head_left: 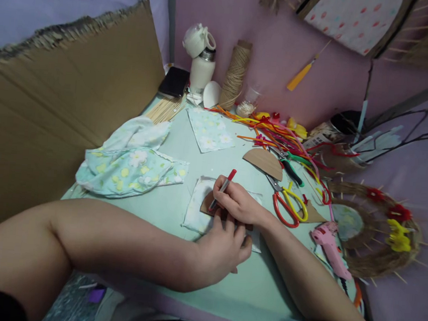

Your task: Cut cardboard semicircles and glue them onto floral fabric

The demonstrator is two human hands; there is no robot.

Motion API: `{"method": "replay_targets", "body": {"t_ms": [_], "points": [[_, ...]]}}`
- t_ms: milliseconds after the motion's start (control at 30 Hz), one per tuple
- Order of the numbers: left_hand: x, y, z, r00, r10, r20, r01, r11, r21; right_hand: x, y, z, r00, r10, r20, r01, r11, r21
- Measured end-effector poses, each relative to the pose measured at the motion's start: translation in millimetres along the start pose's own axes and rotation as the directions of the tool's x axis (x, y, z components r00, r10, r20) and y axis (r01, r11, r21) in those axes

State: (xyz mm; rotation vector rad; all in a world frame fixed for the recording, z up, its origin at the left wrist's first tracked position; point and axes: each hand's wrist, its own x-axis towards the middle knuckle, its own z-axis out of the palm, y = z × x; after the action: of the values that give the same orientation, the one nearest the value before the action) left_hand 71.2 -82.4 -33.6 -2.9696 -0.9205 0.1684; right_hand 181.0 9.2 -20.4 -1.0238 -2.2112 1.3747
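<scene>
- On my head feed, clock positions run from the hands, with 12 at the table's far side. A brown cardboard piece (206,203) lies at the centre on floral fabric (194,211); the hands hide much of it.
- My right hand (238,202) pinches a pen (223,187), tilted, its red end toward 1 o'clock and its lower end at the cardboard. My left hand (224,249) grasps nothing I can make out; its spread fingers rest over the cardboard.
- I judge the cardboard light and stiff, likely to skid on cloth; flat fingertip pressure near the middle suits it, edge bare. The fabric looks soft and ready to ruck, so I'd hold it down through the card. The pen seems light and smooth, best pinched low.
- Scissors (288,207) lie between 2 and 3 o'clock, near my right forearm; they and the glue gun (330,245) at 3 crowd that side.
- A cardboard half-disc (263,163) sits at 1, pliers (293,170) just beyond it.
- Bunched cloth (130,170) fills 9 to 10; a fabric square (211,130) lies before 12, the twine spool (235,75) behind.
</scene>
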Motion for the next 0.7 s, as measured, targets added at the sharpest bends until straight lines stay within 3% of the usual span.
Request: {"method": "replay_targets", "body": {"t_ms": [400, 700], "points": [[0.3, -2.4, -4.1, 1.0, 0.009, 0.029, -0.009, 1.0, -0.01, 1.7, 0.0, 0.7, 0.999, 0.014, 0.037, -0.011, 0.997, -0.08], [-0.2, 0.7, 3.4, 1.0, -0.009, -0.024, 0.009, 1.0, 0.005, 1.6, -2.3, -0.5, 0.999, 0.004, 0.041, 0.0, 0.996, -0.087]]}}
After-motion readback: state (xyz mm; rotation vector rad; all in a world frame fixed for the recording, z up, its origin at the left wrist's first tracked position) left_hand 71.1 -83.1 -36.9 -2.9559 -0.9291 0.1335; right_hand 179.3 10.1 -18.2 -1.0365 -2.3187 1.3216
